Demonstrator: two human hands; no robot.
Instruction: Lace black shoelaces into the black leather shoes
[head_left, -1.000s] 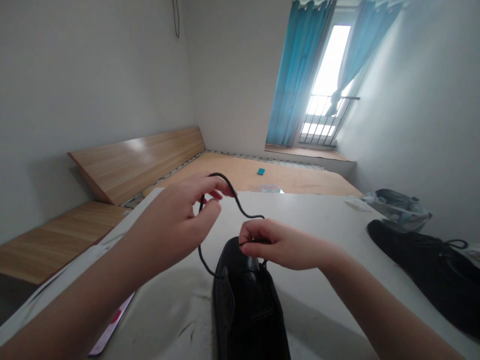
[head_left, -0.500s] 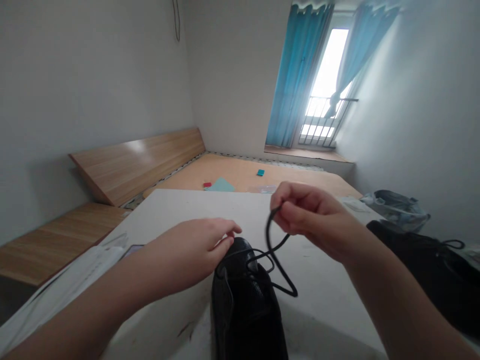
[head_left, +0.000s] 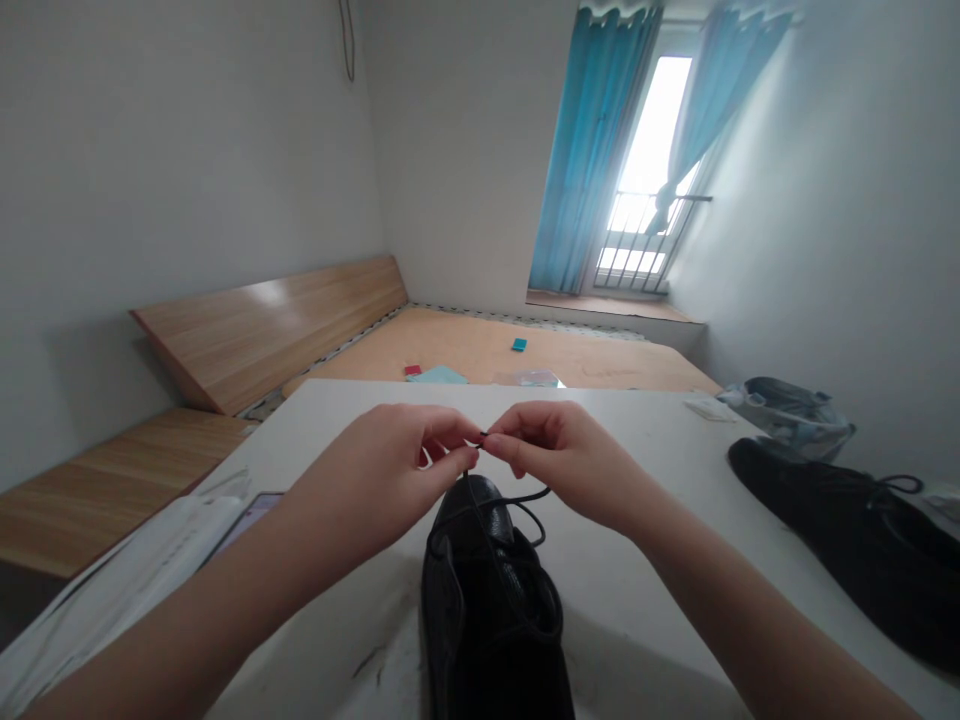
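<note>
While your left hand [head_left: 409, 450] and right hand [head_left: 562, 450] meet just above the toe of the black shoe [head_left: 491, 650], the grip of each is closed in a pinch on the dark lace [head_left: 532, 497], thumb against fingers. You have that shoe on the white surface [head_left: 645, 570], toe pointing away from you, with lace loops lying over its opening and out past its right side. Well to the right of the shoe sits a second shoe [head_left: 832, 530], its lace tied in a bow, and just beyond that one is a clear plastic bag [head_left: 802, 415]. To the left of the black shoe, partly behind your left forearm, you have a phone [head_left: 244, 518] beside some white packaging [head_left: 127, 595]. Beyond the shoe, a small teal square [head_left: 519, 344] rests on the bed [head_left: 600, 360].
</note>
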